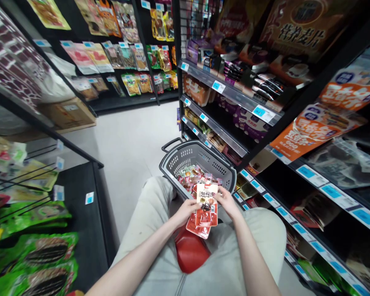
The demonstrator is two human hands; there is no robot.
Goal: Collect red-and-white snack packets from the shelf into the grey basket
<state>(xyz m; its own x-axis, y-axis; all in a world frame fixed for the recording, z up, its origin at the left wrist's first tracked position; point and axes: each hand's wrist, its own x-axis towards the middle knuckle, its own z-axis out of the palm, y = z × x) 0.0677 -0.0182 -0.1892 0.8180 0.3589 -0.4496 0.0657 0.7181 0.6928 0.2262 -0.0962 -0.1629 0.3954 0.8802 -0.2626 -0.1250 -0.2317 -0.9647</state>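
Forearms, held packets, basket of likely snacks

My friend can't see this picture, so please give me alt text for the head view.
A person's left hand and right hand hold red-and-cream snack packets near a grey shopping basket containing more packets. Stocked store shelves line the aisle.

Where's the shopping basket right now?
In the head view, the grey basket sits near the centre, just beyond the left hand and right hand, with shelves along its right side.
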